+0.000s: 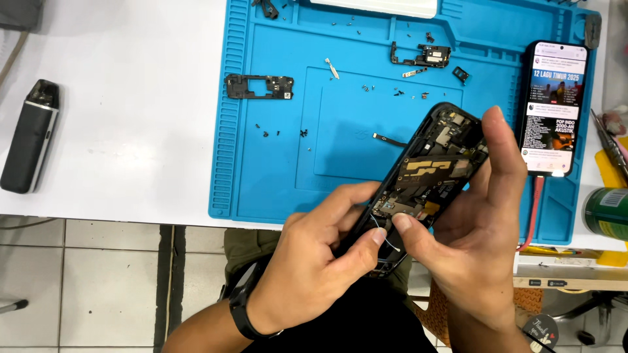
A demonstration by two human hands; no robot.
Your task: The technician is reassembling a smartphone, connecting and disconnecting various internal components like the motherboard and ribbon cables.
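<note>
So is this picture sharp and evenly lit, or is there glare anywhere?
Head view: bright, even light with soft shadows; the opened phone in the left hand and right hand is sharp. The lit phone glows, brightest along its bottom edge. The blue mat's edges bow slightly, showing lens distortion.

Single head-worn view, looking steeply down and close onto both hands at the near edge of a white table (131, 98), with blue repair mat (275, 163) beyond and tiled floor (85, 281) below.
</note>
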